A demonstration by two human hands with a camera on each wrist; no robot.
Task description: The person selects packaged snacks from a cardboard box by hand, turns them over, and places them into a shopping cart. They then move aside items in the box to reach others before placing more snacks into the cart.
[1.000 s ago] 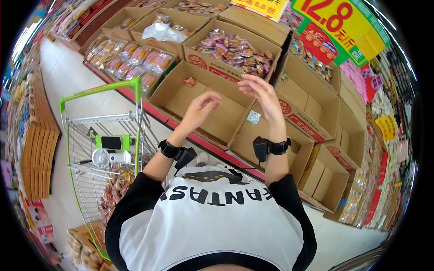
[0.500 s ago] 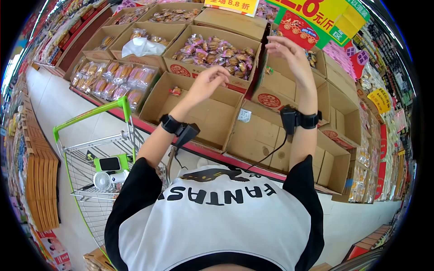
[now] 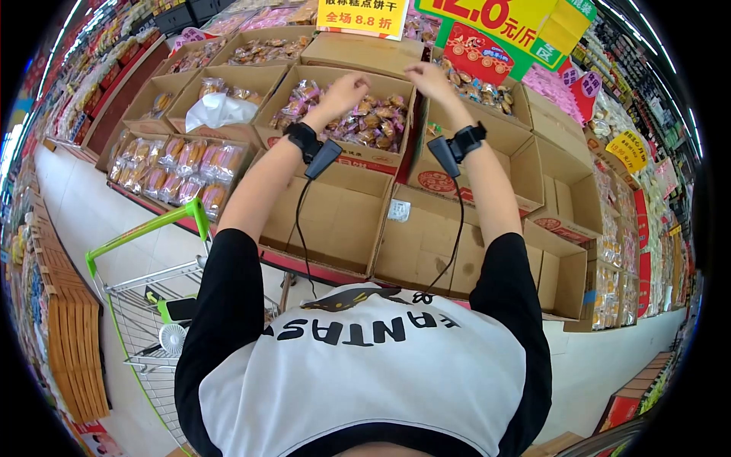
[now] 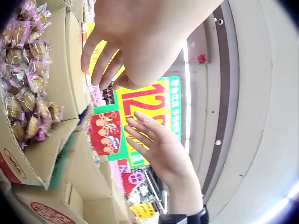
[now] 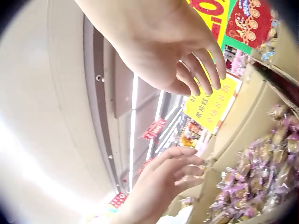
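Both bare hands are raised over a carton of wrapped pastries. My left hand hangs above the carton's middle, and my right hand is near its back right corner. The left wrist view has my left hand at the top with relaxed fingers, and my right hand beyond it with fingers spread. In the right wrist view, my right hand has loosely bent fingers, and my left hand is lower down. Neither holds anything.
Bare cartons stand in front, with packaged pastries to the left. A white plastic bag lies in another carton. Price signs rise behind. A green-handled cart stands at the left.
Both hands have moved forward, away from the body. My left hand has gone from over the front carton to over the pastries; the cartons appear shifted as the head view turned.
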